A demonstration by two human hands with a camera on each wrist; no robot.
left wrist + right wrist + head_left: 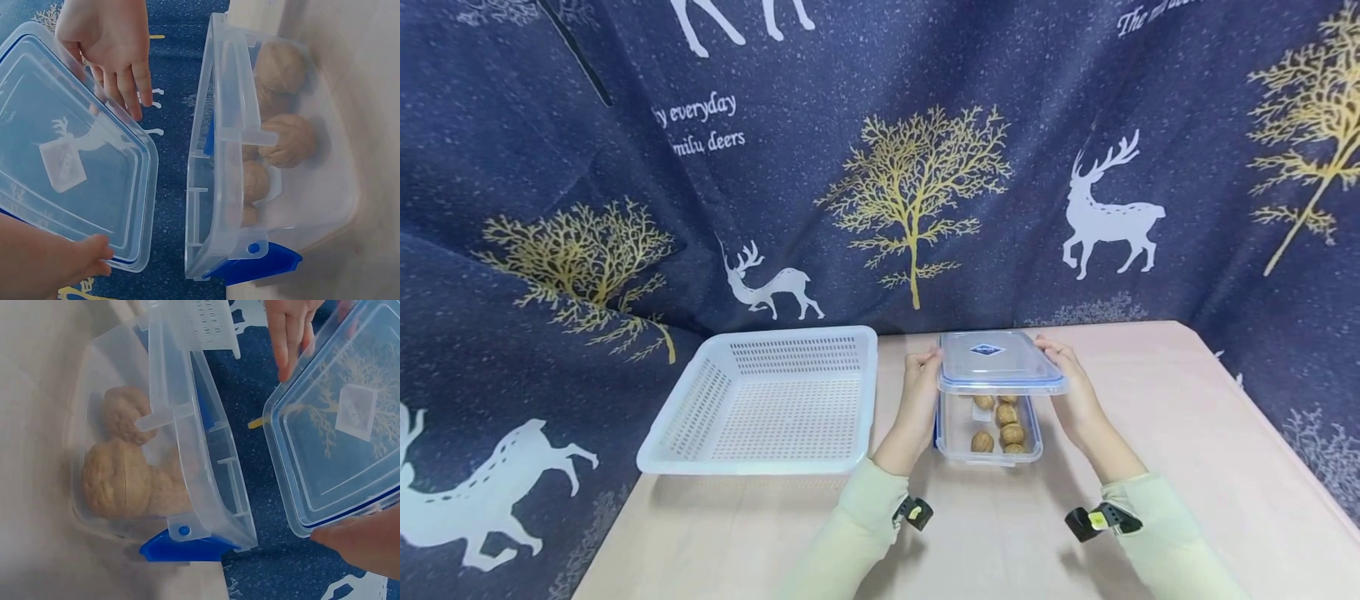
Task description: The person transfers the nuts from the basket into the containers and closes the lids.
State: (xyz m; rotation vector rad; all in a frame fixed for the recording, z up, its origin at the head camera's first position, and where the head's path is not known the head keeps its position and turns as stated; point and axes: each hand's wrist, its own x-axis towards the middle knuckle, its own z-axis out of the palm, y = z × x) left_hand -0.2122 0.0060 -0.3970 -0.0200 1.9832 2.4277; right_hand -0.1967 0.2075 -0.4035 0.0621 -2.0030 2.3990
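Both hands hold a clear plastic lid with a blue seal above a clear food container. My left hand pinches the lid's left edge, and my right hand has its right edge. Tilted and apart from the rim, the lid covers the container's far part in the head view. Inside the container lie several walnuts, also visible through its wall as brown walnuts in the right wrist view. A blue latch hangs from the container's side in the left wrist view.
Left of the container stands a white perforated plastic basket with nothing inside. Everything rests on a pale pink table. Behind the table hangs a dark blue cloth printed with deer and trees.
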